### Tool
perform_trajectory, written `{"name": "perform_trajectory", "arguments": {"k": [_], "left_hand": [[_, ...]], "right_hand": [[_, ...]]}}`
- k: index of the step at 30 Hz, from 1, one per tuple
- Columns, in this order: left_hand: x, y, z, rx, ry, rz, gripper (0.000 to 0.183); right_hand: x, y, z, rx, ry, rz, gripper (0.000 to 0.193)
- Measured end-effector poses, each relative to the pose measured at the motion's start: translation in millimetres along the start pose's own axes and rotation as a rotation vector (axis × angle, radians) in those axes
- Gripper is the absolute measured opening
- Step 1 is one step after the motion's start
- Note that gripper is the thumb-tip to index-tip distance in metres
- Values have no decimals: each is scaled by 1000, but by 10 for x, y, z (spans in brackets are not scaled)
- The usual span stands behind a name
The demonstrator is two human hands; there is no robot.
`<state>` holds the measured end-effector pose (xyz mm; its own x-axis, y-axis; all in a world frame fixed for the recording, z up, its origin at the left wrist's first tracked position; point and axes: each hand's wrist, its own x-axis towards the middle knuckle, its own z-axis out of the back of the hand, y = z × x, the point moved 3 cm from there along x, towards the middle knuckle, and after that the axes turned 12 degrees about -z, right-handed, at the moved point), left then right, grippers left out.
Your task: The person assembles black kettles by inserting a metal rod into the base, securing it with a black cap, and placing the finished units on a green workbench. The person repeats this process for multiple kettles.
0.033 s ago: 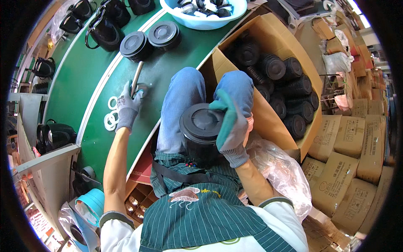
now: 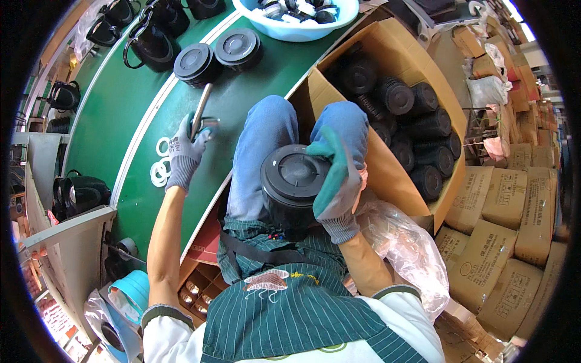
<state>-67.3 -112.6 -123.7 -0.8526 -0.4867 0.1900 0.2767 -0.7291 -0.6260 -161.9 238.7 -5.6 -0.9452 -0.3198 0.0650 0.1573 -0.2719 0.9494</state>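
Note:
Over the green table, my left hand (image 2: 188,147), in a grey and green glove, is closed round a silver metal rod (image 2: 201,112). A shiny round metal part (image 2: 210,123) shows at its fingers; I cannot tell whether it joins the rod. On my lap, between the thighs, stands a stack of black round plastic lids (image 2: 293,173). My gloved right hand (image 2: 334,181) rests against the stack's right side, thumb and fingers around its edge. White rings (image 2: 160,173) lie on the table just left of my left wrist.
Two short stacks of black lids (image 2: 195,63) stand farther up the table, near black kettles (image 2: 150,47) and a light blue basin (image 2: 296,30) of small parts. An open carton (image 2: 445,206) of black lid stacks is at my right, with a plastic bag (image 2: 402,248) below it.
The metal part at my left fingers has turned and shows brighter. The lid stack has turned slightly under my right hand.

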Motion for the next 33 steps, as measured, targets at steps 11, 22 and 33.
{"name": "perform_trajectory", "arguments": {"k": [11,22,33], "left_hand": [[-82,-2567,568,-29,778,-588,68],[-581,-3164,434,443,783,-39,77],[-666,-2921,412,137,495,-385,83]], "right_hand": [[-168,-367,-91,578,-145,-322,82],[812,-465,-495,1152,894,-746,51],[521,-761,-288,1082,544,-118,41]]}}
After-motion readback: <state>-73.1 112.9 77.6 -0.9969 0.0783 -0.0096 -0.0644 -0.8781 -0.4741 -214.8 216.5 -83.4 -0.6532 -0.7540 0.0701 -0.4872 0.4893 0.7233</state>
